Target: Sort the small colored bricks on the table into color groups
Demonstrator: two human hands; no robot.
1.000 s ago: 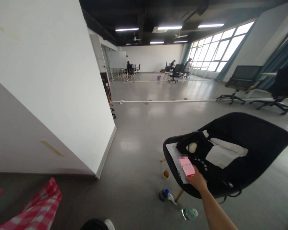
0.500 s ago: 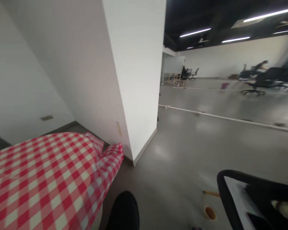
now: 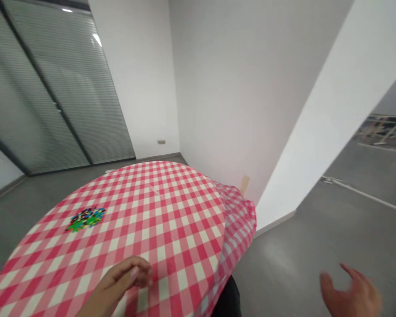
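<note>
My left hand [image 3: 127, 278] hovers over the near part of a round table covered by a red and white checked tablecloth [image 3: 171, 207]. Its fingers are loosely curled with a gap to the thumb, and I see nothing in them. To the right, past the table's edge, my right hand [image 3: 350, 293] is over the floor, blurred, with thumb and finger spread and nothing held. A small heap of colourful pieces [image 3: 86, 219], green, blue, dark and yellow, lies on the left side of the cloth, away from both hands. What the pieces are is too small to tell.
A white wall corner and pillar [image 3: 303, 127] stand close behind the table on the right. Glass panels with blinds [image 3: 75, 88] are at the back left. The tablecloth's bunched edge [image 3: 239, 215] hangs off the right side. A white strip [image 3: 366, 193] runs along the floor.
My view has swung left from the office floor to the table. Both hands and the colourful heap have come into view; the black-edged object, stick and cup-like thing at lower right are out of view.
</note>
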